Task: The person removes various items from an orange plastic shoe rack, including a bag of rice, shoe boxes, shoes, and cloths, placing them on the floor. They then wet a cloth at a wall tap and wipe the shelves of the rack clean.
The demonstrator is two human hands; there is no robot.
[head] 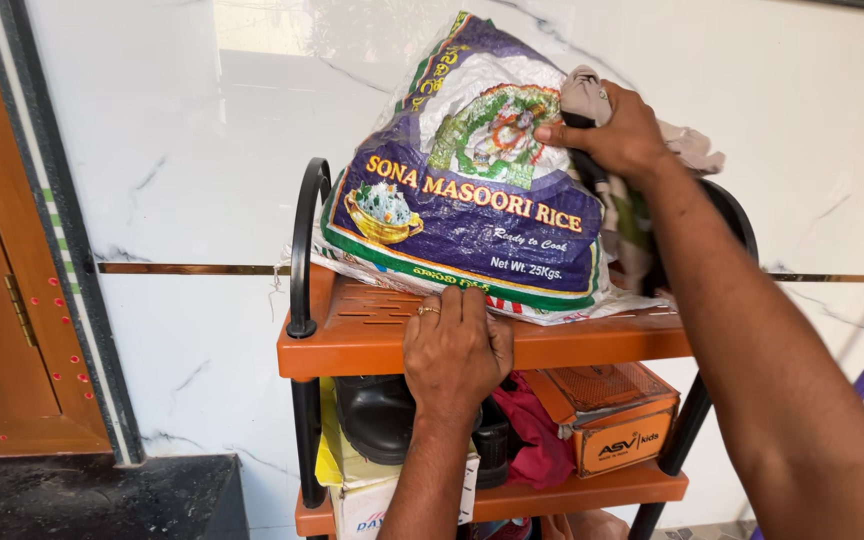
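A person is standing over an orange plastic shelf rack (372, 345) set against a white marble wall (192, 150), seen from a camera on their head looking down at both hands.

A large woven rice sack (472, 190), purple, white and green, is sitting on the rack's top shelf and leaning back toward the wall, its lower edge spilling slightly over the front of the shelf. It looks soft and half slumped, which is probably why one hand is steadying the rack below it.

The left hand (455, 345) is lying palm down on the front edge of the top shelf, just below the sack. Its fingers are held together and flat against the plastic, tips touching the sack's bottom edge; a ring shows on one finger. The forearm is rising straight up from the bottom of the view.

The right hand (614, 130) is reaching in from the right with the arm stretched out, at the sack's upper right corner. Its fingers are closed around a bundle of pale cloth (642, 160) and what looks like a dark handle or post; which exactly is gripped cannot be told.

On the shelf below are sitting a black shoe (377, 415), red fabric (537, 430) and an orange cardboard box (612, 415). A wooden door frame (2, 280) is standing at the left.
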